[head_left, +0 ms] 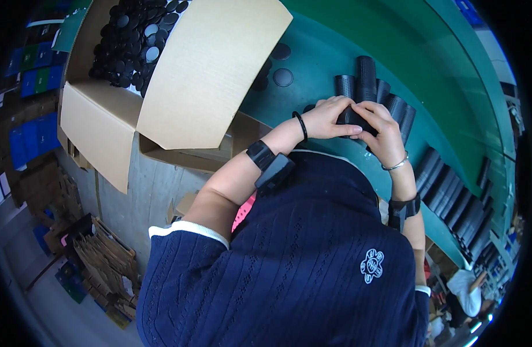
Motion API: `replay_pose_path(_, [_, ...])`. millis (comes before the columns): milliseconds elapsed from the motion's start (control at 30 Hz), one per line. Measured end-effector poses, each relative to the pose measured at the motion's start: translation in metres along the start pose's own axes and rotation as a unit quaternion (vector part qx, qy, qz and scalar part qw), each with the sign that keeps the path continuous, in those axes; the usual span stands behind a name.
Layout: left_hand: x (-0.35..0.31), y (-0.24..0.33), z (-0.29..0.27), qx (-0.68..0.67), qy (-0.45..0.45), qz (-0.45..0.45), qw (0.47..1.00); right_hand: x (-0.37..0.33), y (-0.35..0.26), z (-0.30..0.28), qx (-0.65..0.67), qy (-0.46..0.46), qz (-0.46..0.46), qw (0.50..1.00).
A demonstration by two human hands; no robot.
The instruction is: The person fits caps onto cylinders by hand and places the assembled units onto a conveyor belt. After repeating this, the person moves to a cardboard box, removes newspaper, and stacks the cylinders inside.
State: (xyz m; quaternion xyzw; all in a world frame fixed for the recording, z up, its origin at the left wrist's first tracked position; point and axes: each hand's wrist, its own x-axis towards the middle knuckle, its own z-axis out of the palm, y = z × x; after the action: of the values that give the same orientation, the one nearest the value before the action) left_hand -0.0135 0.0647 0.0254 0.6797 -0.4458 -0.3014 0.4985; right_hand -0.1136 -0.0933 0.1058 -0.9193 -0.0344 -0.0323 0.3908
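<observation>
Over the green table, my left hand [330, 120] and my right hand [382, 125] meet with fingers closed around a black cylinder [348, 117], its lower part hidden by the fingers. Just beyond the hands stand several black cylinders with a dotted texture; a taller one [366, 78] rises in their middle and a shorter one [344, 85] is to its left. To the left of this group, a flat black disc [283, 77] lies on the table, with another disc [281, 51] behind it.
An open cardboard box [101, 103] at the upper left holds many loose black discs [140, 43]; its wide flap [211, 69] leans over the table edge. Rows of black cylinders [451, 194] lie along the right. Flattened cardboard [104, 260] is stacked on the floor. Another person [467, 292] is at far right.
</observation>
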Motion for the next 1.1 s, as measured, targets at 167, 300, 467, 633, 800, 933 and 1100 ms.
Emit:
replay_pose_path(167, [0.0, 0.001, -0.001, -0.001, -0.002, 0.006, 1.0, 0.004, -0.011, -0.003, -0.051, -0.02, 0.006, 0.998])
replay_pose_path(300, [-0.001, -0.001, -0.002, -0.013, 0.004, 0.009, 1.0, 0.004, -0.01, -0.002, -0.026, -0.006, 0.004, 1.0])
replay_pose_path(467, [-0.002, 0.002, -0.004, -0.024, -0.002, 0.005, 1.0, 0.002, -0.009, 0.002, -0.025, 0.016, -0.012, 0.999])
replay_pose_path(633, [-0.002, 0.001, -0.002, -0.012, 0.01, 0.007, 1.0, 0.007, -0.015, -0.003, -0.037, -0.009, -0.002, 0.999])
replay_pose_path(800, [-0.003, 0.0, -0.001, -0.019, 0.013, 0.01, 1.0, 0.009, -0.015, -0.004, -0.04, -0.022, 0.002, 0.999])
replay_pose_path(933, [-0.003, -0.001, -0.002, -0.023, 0.015, 0.014, 1.0, 0.007, -0.006, -0.002, 0.024, -0.012, 0.017, 0.999])
replay_pose_path(1100, [-0.003, 0.004, -0.007, -0.034, -0.001, 0.008, 0.999, 0.005, -0.006, 0.002, 0.014, 0.003, 0.012, 1.0])
